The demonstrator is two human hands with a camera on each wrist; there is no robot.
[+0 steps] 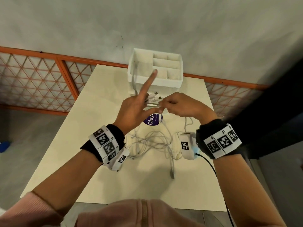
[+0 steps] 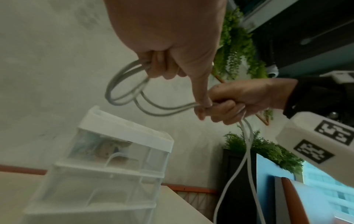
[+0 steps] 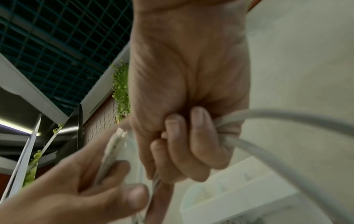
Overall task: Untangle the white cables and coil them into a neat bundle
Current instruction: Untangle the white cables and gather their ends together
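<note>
Holding both hands up over the table, the person has the left hand gripping looped white cables with its lower fingers, index finger sticking straight out. The right hand has its fingers curled tight round the strands, touching the left thumb. More cable lies tangled on the table near the drawer organizer.

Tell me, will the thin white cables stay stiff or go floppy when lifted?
Probably floppy: the thin white cables droop in loose loops between the left hand and right hand. Probably light: a finger pinch holds them. The pile on the white table would likely drag along.
</note>
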